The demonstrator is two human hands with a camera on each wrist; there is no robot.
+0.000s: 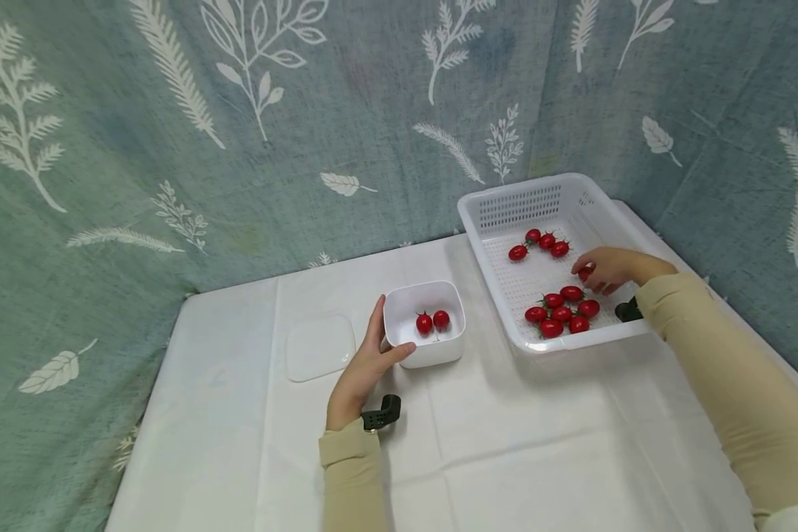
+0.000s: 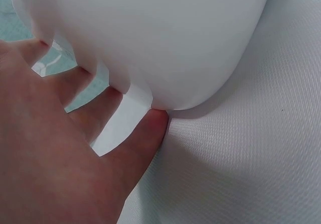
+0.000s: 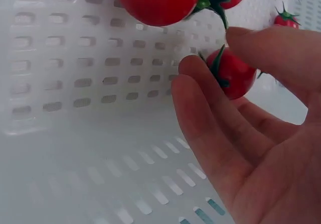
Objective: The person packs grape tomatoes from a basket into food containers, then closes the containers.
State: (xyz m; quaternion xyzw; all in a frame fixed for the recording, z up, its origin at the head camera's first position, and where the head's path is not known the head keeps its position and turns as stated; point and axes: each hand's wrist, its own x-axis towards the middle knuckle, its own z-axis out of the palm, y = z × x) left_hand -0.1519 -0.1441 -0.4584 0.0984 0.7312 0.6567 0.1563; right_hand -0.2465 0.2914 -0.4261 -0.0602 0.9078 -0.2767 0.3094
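Note:
A white square container point(image 1: 432, 357) stands on the table with two red cherry tomatoes point(image 1: 424, 324) inside. My left hand point(image 1: 367, 366) holds it at the near left corner, the thumb along the front and the fingers on the left side. In the left wrist view, fingertips point(image 2: 159, 117) press on its smooth wall. Inside a white slotted basket point(image 1: 495, 284), my right hand point(image 1: 608, 270) has its thumb and curled fingers around one cherry tomato point(image 3: 235, 76) with a green stem. Several more cherry tomatoes point(image 1: 561, 314) lie in the basket, in a near cluster and a smaller far group.
A flat, translucent square lid point(image 1: 319, 347) lies left of the container. White cloth point(image 1: 505, 458) with creases covers the table. A patterned green-blue curtain point(image 1: 346, 133) hangs along the back and sides, close behind the basket.

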